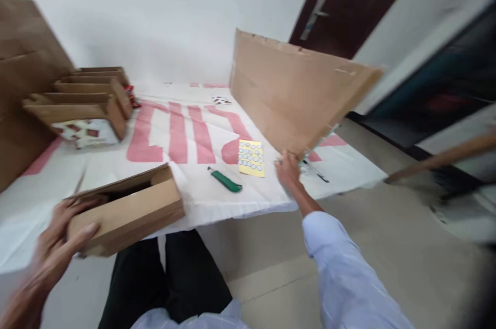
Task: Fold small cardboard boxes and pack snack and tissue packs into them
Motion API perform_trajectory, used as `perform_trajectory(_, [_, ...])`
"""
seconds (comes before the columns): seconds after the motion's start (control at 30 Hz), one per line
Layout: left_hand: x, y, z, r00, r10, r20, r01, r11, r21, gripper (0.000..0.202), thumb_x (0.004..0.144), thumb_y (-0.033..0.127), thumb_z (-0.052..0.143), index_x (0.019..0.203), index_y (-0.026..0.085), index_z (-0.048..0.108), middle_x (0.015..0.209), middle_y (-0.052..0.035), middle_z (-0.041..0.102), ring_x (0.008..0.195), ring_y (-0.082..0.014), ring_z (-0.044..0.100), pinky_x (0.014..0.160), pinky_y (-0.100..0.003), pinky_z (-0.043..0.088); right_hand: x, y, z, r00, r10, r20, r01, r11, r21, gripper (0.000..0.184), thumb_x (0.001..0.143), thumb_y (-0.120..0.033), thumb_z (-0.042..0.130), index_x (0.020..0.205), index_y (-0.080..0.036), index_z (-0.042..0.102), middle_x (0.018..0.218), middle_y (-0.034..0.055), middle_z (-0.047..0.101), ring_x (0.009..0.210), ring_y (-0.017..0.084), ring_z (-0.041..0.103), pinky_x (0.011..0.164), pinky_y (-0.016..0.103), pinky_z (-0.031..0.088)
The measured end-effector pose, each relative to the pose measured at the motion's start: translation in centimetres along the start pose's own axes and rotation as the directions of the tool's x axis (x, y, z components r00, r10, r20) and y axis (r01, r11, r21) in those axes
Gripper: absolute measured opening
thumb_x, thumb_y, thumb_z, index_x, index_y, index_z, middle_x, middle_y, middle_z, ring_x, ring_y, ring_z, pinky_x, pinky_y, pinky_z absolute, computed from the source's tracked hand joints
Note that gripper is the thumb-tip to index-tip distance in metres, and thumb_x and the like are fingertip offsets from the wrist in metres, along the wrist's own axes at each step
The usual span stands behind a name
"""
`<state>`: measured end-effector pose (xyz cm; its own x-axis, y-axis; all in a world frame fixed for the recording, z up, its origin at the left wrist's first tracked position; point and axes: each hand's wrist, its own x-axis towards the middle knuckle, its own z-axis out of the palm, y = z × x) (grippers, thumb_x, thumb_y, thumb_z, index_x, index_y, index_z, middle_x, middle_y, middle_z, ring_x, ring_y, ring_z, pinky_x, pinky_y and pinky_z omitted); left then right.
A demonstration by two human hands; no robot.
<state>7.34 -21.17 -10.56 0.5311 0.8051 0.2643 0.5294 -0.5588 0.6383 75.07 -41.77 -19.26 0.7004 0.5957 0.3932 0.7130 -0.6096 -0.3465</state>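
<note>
My left hand [64, 233] is closed on a small brown cardboard box [132, 210], thumb on the near side and fingers over the open top. The box is tilted at the table's front edge. My right hand [288, 170] is at the lower near corner of a large upright cardboard panel [298, 91]. Its fingers are curled and partly hidden, and whatever they grip cannot be made out. Between my hands lie a green utility knife [227, 181] and a yellow sheet of round stickers [251, 158]. A dark pen [321, 176] lies just right of my right hand.
Several cardboard compartments [83, 107] stand at the left, with a white patterned packet [87, 132] in front and a red packet [132, 96] beside them. A small patterned packet [221, 100] lies farther back. A white cloth with pink markings [178, 132] covers the table.
</note>
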Motion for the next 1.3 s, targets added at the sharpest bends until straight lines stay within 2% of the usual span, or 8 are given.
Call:
perform_trajectory(0.1, [0.0,0.5,0.9,0.997,-0.007,-0.074,-0.005,0.988,-0.157,0.036,0.103,0.057,0.064,0.134,0.040,0.070,0.151,0.0054,0.061,0.148,-0.0361,0.052,0.132,-0.063,0.040,-0.3,-0.6,-1.4,0.994,-0.034,-0.107,0.036,0.999,0.012,0.065,0.097,-0.044,0.055,0.149,-0.006,0.060,0.155,0.0347,0.055,0.149,0.047,0.048,0.121,0.066,0.042])
perform_trajectory(0.2, [0.7,1.0,1.1,0.997,0.006,-0.074,-0.022,0.978,-0.210,0.057,0.097,0.068,0.068,0.133,0.024,0.071,0.149,-0.0110,0.062,0.149,-0.0397,0.051,0.132,-0.060,0.039,-0.6,-3.3,-2.5,0.970,-0.141,-0.196,0.155,0.986,0.059,0.065,0.099,-0.053,0.053,0.147,-0.011,0.063,0.153,0.0339,0.057,0.150,0.049,0.049,0.121,0.068,0.044])
perform_trajectory(0.37, [0.7,1.2,0.9,0.999,-0.022,-0.025,0.012,0.933,-0.359,0.081,0.086,0.079,0.076,0.145,0.025,0.067,0.158,-0.0159,0.054,0.154,-0.0430,0.048,0.127,-0.055,0.045,-4.4,-13.5,-2.8,0.922,-0.327,-0.209,0.379,0.872,0.311,0.060,0.096,-0.063,0.061,0.146,-0.030,0.068,0.144,0.0198,0.065,0.115,0.043,0.072,0.097,0.069,0.064])
perform_trajectory(0.47, [0.6,0.6,0.8,0.999,-0.046,0.020,0.050,0.910,-0.411,0.099,0.073,0.080,0.088,0.153,0.028,0.061,0.169,-0.0167,0.044,0.159,-0.0476,0.040,0.120,-0.056,0.051,-7.8,-20.1,-1.9,0.897,-0.433,-0.087,0.406,0.731,0.548,0.050,0.096,-0.065,0.066,0.138,-0.039,0.071,0.132,0.0138,0.070,0.103,0.038,0.076,0.081,0.060,0.068])
perform_trajectory(0.63, [0.8,0.1,0.9,1.000,-0.014,0.022,0.022,0.892,-0.452,0.106,0.070,0.074,0.094,0.159,0.032,0.053,0.169,-0.0167,0.042,0.159,-0.0460,0.039,0.116,-0.058,0.052,-12.1,-28.3,-0.4,0.773,-0.623,0.119,0.314,0.540,0.781,0.056,0.095,-0.064,0.070,0.146,-0.040,0.066,0.136,0.0107,0.073,0.117,0.036,0.076,0.090,0.053,0.069])
perform_trajectory(0.73, [0.9,0.0,1.1,1.000,0.017,0.009,-0.011,0.885,-0.465,0.106,0.068,0.070,0.097,0.157,0.029,0.055,0.164,-0.0175,0.046,0.154,-0.0454,0.043,0.113,-0.057,0.054,-13.4,-31.3,-0.6,0.764,-0.628,0.150,0.279,0.531,0.800,0.064,0.092,-0.062,0.076,0.148,-0.036,0.063,0.139,0.0106,0.073,0.121,0.035,0.073,0.094,0.051,0.067])
perform_trajectory(1.17, [0.6,-1.8,0.9,0.999,0.045,0.017,-0.034,0.909,-0.416,0.103,0.071,0.052,0.097,0.160,0.030,0.050,0.163,-0.0159,0.045,0.152,-0.0431,0.047,0.110,-0.053,0.059,-14.3,-33.1,-4.2,0.759,-0.648,-0.061,0.451,0.456,0.767,0.016,0.099,-0.037,0.073,0.111,-0.025,0.074,0.133,0.0110,0.076,0.113,0.028,0.074,0.091,0.044,0.065])
perform_trajectory(1.3, [0.3,-2.0,1.0,0.996,0.082,0.018,-0.069,0.922,-0.381,0.102,0.073,0.045,0.093,0.163,0.030,0.046,0.166,-0.0173,0.043,0.154,-0.0420,0.046,0.107,-0.050,0.061,-15.6,-31.8,-4.6,0.635,-0.730,-0.253,0.654,0.334,0.678,0.009,0.102,-0.020,0.069,0.102,-0.026,0.075,0.118,0.0093,0.080,0.108,0.027,0.077,0.093,0.046,0.065])
